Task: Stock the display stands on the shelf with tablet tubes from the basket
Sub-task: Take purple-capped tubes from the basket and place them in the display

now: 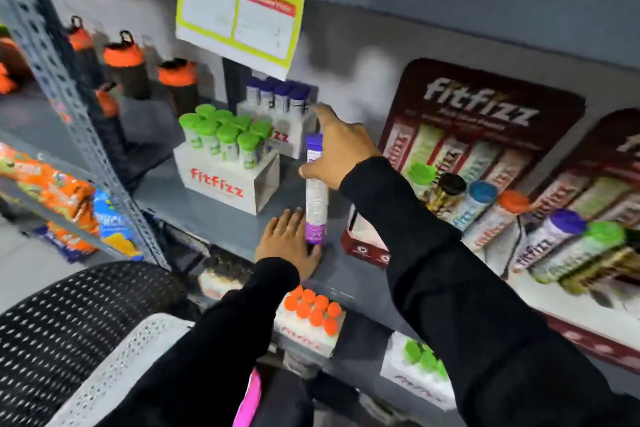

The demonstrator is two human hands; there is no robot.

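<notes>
Right hand [341,152] clamps an upright white tube [316,191], purple at cap and base; left hand [289,243] rests flat, fingers apart, on the shelf [214,215].

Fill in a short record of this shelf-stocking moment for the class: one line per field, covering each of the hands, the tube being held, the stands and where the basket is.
right hand: grips a purple-capped tube, held upright above the shelf
left hand: flat on the shelf, beside the tube's lower end
green-cap stand: white box full of green-capped tubes
purple-cap stand: behind it, holds purple-capped tubes, next to the right hand's fingertips
basket: perforated, lower left, contents not visible
lower shelf: orange-cap stand
</notes>
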